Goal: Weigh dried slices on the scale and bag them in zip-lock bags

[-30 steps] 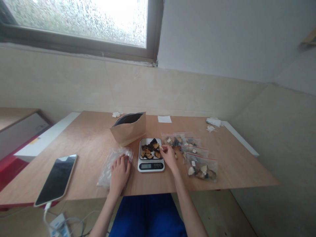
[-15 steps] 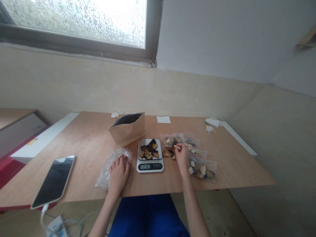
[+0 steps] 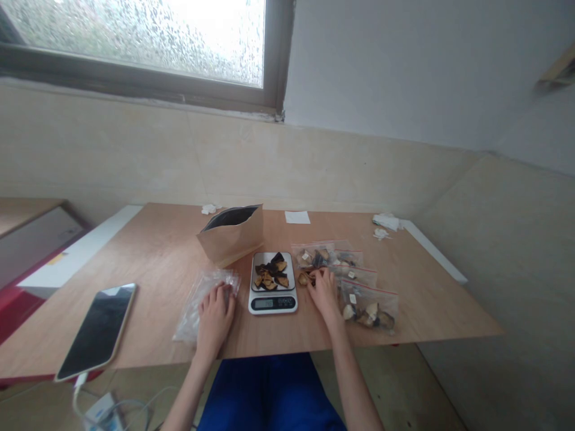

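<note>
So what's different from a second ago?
The right hand moved right from the scale to the loose slices beside it; whether its fingers still hold the pale slice is hidden. The left hand stayed on the clear plastic; the paper bag didn't move.

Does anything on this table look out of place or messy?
A little. The phone sits right at the front edge of the table, its cable hanging off. Some dried slices lie loose beside the scale, by the right hand. Crumpled white scraps litter the back.

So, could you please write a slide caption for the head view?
Left hand on clear bags, right hand at dried pieces beside a loaded scale.
</note>
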`<action>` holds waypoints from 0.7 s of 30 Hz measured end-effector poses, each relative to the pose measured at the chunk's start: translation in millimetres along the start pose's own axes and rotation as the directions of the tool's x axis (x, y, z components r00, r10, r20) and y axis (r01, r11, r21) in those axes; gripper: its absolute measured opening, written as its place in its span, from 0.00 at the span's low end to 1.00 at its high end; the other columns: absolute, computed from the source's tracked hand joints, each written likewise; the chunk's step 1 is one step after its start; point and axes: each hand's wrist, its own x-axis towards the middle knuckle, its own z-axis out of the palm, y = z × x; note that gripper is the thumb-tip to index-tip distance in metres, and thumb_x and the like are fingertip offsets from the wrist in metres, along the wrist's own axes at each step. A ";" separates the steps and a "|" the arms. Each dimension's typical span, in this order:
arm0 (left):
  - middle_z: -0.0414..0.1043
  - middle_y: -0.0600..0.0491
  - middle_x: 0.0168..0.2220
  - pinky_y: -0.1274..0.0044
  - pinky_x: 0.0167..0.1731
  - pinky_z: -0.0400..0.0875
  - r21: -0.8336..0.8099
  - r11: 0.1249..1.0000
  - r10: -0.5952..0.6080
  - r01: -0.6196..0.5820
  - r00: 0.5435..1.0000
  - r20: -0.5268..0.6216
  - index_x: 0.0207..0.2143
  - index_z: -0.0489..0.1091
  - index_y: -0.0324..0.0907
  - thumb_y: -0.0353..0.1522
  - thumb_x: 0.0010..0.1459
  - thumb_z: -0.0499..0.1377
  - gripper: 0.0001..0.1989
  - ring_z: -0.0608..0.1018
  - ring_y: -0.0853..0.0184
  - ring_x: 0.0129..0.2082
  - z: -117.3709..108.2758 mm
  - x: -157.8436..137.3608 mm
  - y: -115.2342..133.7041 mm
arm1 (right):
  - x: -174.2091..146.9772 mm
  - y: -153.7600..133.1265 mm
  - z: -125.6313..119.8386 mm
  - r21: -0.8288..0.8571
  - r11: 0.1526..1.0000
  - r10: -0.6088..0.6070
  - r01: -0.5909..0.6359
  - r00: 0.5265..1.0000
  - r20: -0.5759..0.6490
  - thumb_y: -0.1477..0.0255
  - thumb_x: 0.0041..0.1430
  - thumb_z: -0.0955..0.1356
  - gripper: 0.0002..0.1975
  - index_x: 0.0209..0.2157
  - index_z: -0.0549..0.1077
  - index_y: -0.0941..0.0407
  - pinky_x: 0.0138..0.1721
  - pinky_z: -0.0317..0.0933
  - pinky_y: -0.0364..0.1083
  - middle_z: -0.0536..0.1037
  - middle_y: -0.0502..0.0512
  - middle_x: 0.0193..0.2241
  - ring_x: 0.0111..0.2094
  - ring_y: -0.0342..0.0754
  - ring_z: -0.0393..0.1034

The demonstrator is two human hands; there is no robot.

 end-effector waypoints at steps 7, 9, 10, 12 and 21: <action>0.65 0.46 0.50 0.67 0.47 0.57 -0.001 1.000 -0.001 0.001 1.000 0.003 0.45 0.64 0.40 0.35 0.61 0.43 0.16 0.66 0.57 0.49 1.4 -0.3 -1.1 | -0.5 2.7 1.6 0.104 0.994 -0.018 0.024 0.998 -0.058 0.75 0.53 0.64 0.05 0.28 0.72 0.56 0.40 0.56 0.52 0.68 0.59 0.33 0.36 0.54 0.60; 0.65 0.46 0.51 0.66 0.47 0.57 0.001 1.000 0.000 0.000 1.000 0.005 0.45 0.64 0.40 0.35 0.61 0.43 0.16 0.66 0.57 0.48 1.9 -0.4 -1.6 | 0.9 1.2 -3.0 0.163 0.987 0.003 0.009 0.997 -0.073 0.74 0.53 0.64 0.05 0.28 0.72 0.56 0.40 0.57 0.52 0.68 0.59 0.33 0.36 0.54 0.61; 0.65 0.46 0.51 0.66 0.47 0.58 0.003 1.000 0.001 -0.001 1.000 0.004 0.45 0.64 0.40 0.35 0.61 0.43 0.16 0.67 0.57 0.48 2.1 -0.4 -1.7 | 1.8 -0.3 -5.5 0.199 0.980 0.017 0.001 0.996 -0.085 0.73 0.54 0.64 0.06 0.28 0.73 0.56 0.40 0.57 0.52 0.69 0.58 0.32 0.36 0.53 0.61; 0.65 0.45 0.50 0.66 0.47 0.58 0.005 1.000 0.003 -0.003 1.000 0.000 0.45 0.64 0.40 0.35 0.61 0.44 0.16 0.67 0.57 0.48 2.4 -0.4 -1.9 | 4.3 -5.1 -10.1 0.292 0.956 0.038 -0.008 0.994 -0.099 0.72 0.54 0.63 0.06 0.28 0.72 0.55 0.41 0.57 0.51 0.70 0.57 0.32 0.36 0.52 0.62; 0.65 0.45 0.51 0.66 0.48 0.58 -0.013 1.000 -0.002 0.002 1.000 -0.002 0.45 0.64 0.40 0.35 0.61 0.44 0.16 0.66 0.57 0.49 1.6 -0.8 -1.1 | 14.9 -37.1 -8.2 0.726 0.676 0.058 -0.125 0.991 0.117 0.67 0.53 0.64 0.09 0.29 0.71 0.57 0.34 0.63 0.46 0.76 0.56 0.28 0.30 0.48 0.71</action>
